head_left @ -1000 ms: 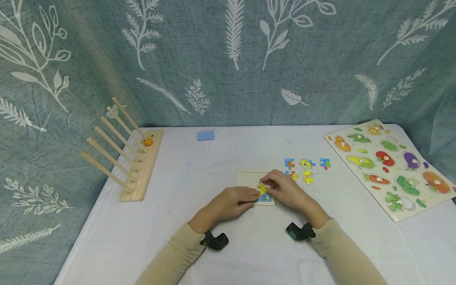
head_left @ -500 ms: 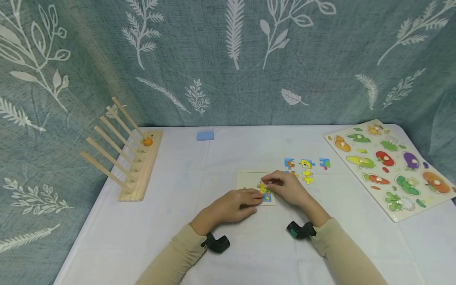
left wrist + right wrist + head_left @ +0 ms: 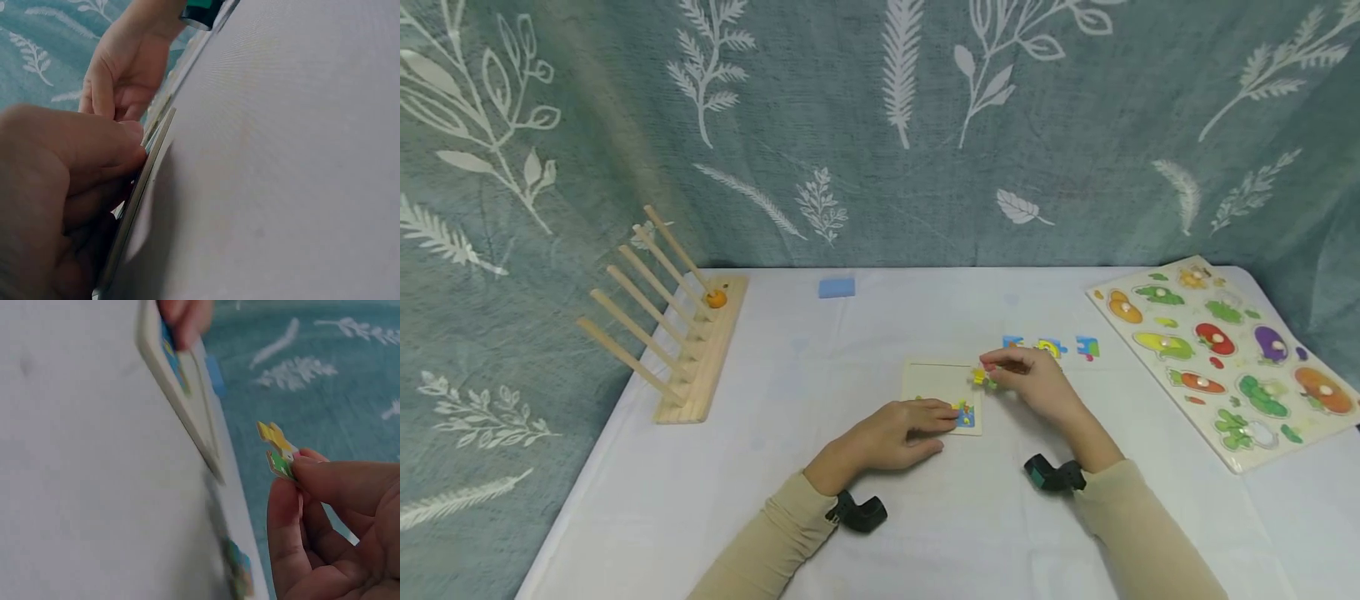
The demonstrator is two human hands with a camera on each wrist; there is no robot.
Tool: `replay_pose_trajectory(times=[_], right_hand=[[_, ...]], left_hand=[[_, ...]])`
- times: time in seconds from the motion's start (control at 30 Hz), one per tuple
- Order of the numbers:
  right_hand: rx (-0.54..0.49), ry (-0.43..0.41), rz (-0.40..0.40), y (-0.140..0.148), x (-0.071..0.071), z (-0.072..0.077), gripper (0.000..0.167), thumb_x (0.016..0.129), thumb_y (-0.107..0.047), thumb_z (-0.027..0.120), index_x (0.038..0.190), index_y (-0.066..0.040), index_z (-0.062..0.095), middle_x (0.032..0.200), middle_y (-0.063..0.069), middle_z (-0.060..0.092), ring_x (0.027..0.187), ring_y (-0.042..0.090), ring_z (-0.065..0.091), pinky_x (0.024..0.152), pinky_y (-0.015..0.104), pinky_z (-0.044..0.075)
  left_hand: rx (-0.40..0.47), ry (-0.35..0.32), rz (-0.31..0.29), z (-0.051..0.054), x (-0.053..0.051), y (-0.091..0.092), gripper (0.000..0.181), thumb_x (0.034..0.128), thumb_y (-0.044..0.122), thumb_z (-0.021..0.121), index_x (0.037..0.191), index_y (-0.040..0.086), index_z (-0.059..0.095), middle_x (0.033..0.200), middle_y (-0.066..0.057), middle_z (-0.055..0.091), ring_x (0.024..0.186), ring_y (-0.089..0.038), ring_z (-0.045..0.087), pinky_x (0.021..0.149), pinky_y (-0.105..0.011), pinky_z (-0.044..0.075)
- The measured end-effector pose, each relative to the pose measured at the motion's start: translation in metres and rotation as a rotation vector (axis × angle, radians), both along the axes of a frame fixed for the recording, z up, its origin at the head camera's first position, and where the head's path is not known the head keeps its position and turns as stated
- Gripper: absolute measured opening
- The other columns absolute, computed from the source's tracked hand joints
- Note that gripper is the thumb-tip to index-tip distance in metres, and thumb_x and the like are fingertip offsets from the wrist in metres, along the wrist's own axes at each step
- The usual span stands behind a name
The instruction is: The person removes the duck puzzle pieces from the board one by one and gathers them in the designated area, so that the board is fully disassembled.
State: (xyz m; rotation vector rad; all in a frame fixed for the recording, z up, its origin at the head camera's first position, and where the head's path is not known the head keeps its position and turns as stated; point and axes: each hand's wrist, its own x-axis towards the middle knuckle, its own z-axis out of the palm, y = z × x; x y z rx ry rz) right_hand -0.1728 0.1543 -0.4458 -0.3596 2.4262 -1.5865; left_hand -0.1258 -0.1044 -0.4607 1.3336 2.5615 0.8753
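Observation:
A small square puzzle board (image 3: 934, 380) lies on the white table, with blue and yellow pieces (image 3: 967, 417) set in its near right corner. My left hand (image 3: 895, 433) rests on the board, its fingers stretched over the fitted pieces and hiding some of them. Just off the board's right edge, my right hand (image 3: 1037, 385) pinches a yellow and green puzzle piece (image 3: 281, 445) between thumb and fingertips, lifted above the table. Behind that hand lie loose puzzle pieces (image 3: 1087, 347), some of them hidden by it.
On the left stands a wooden peg rack (image 3: 700, 392) with tall slanting pegs and an orange bead (image 3: 717, 298). A blue block (image 3: 837, 288) lies at the back. A vegetable puzzle board (image 3: 1217, 367) covers the right side. Behind hangs a patterned curtain (image 3: 850, 125).
My right hand has lifted the puzzle piece off the board and moved right with it. My left hand stays on the board. The head view has shifted slightly.

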Motion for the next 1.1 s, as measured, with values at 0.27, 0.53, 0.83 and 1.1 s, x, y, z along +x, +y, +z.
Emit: replay_pose_trajectory(times=[0.27, 0.53, 0.83, 1.1], right_hand=[[0.075, -0.026, -0.102, 0.059, 0.000, 0.015, 0.036, 0.092, -0.026, 0.063, 0.118, -0.001, 0.064, 0.108, 0.003, 0.068, 0.084, -0.002, 0.059, 0.068, 0.019, 0.052], [0.160, -0.105, -0.192, 0.108, 0.002, 0.014, 0.047, 0.091, -0.037, 0.064, 0.123, -0.002, 0.061, 0.097, -0.022, 0.062, 0.083, -0.002, 0.059, 0.071, 0.018, 0.051], [0.306, -0.080, -0.176, 0.116, 0.003, 0.006, 0.040, 0.092, -0.030, 0.063, 0.118, 0.000, 0.063, 0.098, 0.002, 0.068, 0.074, 0.003, 0.054, 0.061, 0.019, 0.048], [0.437, 0.040, -0.211, 0.107, 0.002, 0.001, 0.027, 0.092, -0.019, 0.062, 0.113, -0.002, 0.067, 0.114, 0.020, 0.062, 0.088, 0.020, 0.052, 0.069, 0.024, 0.044]], left_hand=[[0.004, -0.026, 0.018, -0.002, 0.000, 0.002, 0.037, 0.0928, 0.021, 0.059, 0.128, 0.007, 0.061, 0.134, -0.006, 0.058, 0.130, -0.019, 0.049, 0.112, -0.037, 0.037], [0.015, 0.003, 0.015, -0.002, 0.001, 0.000, 0.037, 0.0923, 0.019, 0.059, 0.127, 0.007, 0.061, 0.134, -0.006, 0.058, 0.129, -0.018, 0.050, 0.111, -0.036, 0.038], [0.073, 0.012, 0.014, -0.003, 0.001, 0.000, 0.034, 0.0918, 0.016, 0.061, 0.124, 0.006, 0.064, 0.131, -0.007, 0.060, 0.125, -0.018, 0.054, 0.110, -0.037, 0.040], [0.138, -0.030, 0.037, -0.005, -0.001, 0.000, 0.029, 0.0912, 0.014, 0.063, 0.119, 0.007, 0.067, 0.131, -0.004, 0.060, 0.125, -0.017, 0.054, 0.111, -0.036, 0.038]])
